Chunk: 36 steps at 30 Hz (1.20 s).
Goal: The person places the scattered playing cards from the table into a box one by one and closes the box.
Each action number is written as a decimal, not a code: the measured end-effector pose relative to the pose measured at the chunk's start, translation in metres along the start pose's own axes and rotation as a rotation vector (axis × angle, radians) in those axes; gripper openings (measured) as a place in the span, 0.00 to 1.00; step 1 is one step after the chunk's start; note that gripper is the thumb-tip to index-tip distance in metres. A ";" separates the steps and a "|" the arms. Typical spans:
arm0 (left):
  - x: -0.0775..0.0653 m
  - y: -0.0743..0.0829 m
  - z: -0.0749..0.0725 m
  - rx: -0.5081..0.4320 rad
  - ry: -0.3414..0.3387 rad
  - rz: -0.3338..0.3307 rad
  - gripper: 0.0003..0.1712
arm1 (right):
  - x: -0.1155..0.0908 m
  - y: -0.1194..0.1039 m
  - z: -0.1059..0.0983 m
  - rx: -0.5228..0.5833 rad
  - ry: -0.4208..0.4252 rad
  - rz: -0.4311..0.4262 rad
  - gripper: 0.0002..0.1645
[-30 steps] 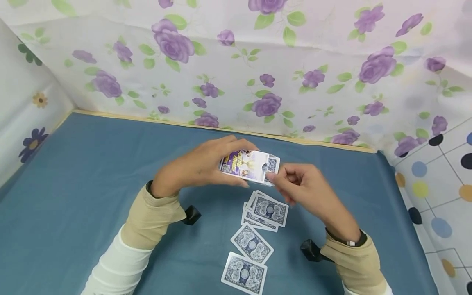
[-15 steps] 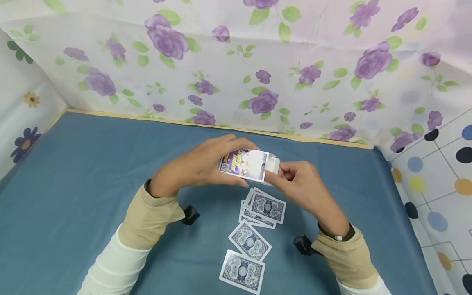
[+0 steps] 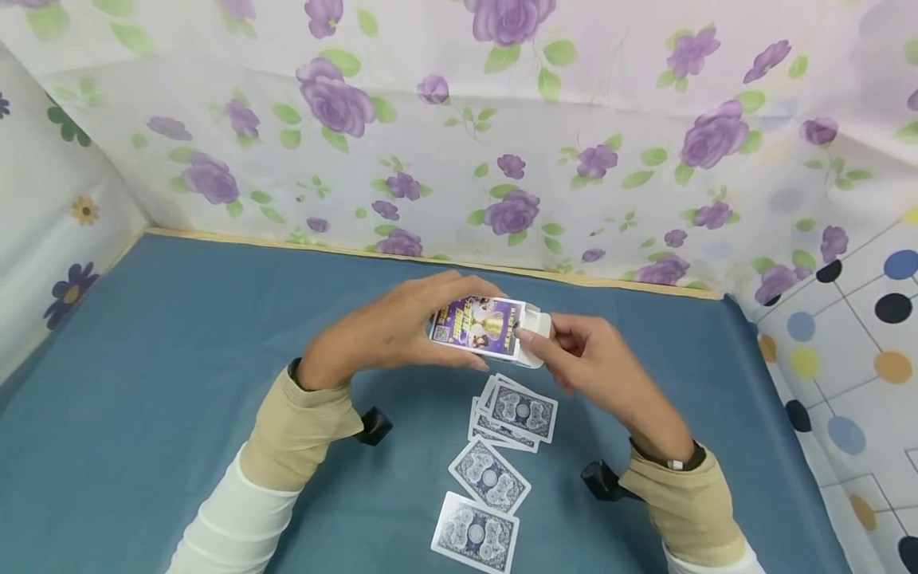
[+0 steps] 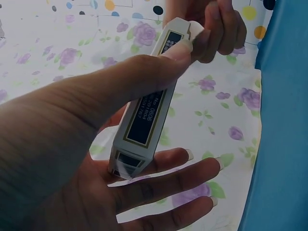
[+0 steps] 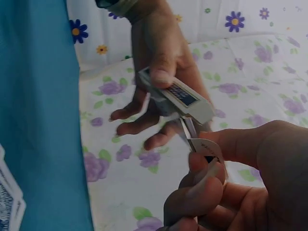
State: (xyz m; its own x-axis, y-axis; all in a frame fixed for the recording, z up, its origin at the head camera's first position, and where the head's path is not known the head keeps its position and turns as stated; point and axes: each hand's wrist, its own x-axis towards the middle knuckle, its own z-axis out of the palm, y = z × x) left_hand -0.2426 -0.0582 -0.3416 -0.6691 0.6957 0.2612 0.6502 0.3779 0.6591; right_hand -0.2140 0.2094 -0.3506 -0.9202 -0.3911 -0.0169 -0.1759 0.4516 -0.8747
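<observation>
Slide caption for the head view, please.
Left grip holds a playing-card box, right grip pinches its end flap, face-down playing cards lying on the blue cloth.

You can pass over the blue cloth (image 3: 158,359) at the left of your left hand (image 3: 387,328), more narrowly beyond your right hand (image 3: 598,367). Between both, the small box (image 3: 473,325) blocks you; nearer lie the cards (image 3: 490,476). Behind rises the flowered sheet (image 3: 430,159).
</observation>
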 end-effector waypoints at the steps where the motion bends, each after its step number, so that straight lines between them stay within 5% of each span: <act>1: -0.001 -0.001 0.001 -0.001 -0.001 0.001 0.39 | 0.001 0.002 0.002 -0.002 -0.001 0.005 0.21; 12: 0.000 -0.010 0.005 -0.128 -0.021 -0.008 0.38 | 0.001 0.013 0.003 0.017 0.025 0.025 0.21; 17: -0.011 -0.006 -0.011 -0.149 -0.021 -0.052 0.38 | -0.005 0.013 0.000 0.088 0.064 -0.125 0.19; 20: -0.022 -0.001 -0.026 -0.100 0.004 -0.114 0.41 | -0.012 0.026 -0.001 0.098 0.095 -0.123 0.19; 25: -0.040 0.003 -0.039 -0.041 0.031 -0.193 0.43 | -0.025 0.057 0.013 -0.070 0.104 0.027 0.18; 30: -0.052 0.003 -0.040 -0.048 0.004 -0.220 0.40 | -0.049 0.070 0.038 -0.248 0.073 0.006 0.13; 36: -0.054 0.005 -0.046 -0.074 0.057 -0.219 0.41 | -0.071 0.059 0.069 -0.552 -0.052 0.068 0.31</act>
State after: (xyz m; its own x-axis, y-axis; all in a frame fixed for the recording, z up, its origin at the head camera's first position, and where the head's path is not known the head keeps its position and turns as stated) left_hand -0.2199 -0.1220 -0.3200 -0.8122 0.5652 0.1444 0.4604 0.4690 0.7537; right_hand -0.1344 0.2082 -0.4341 -0.9197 -0.3794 -0.1009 -0.2868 0.8247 -0.4875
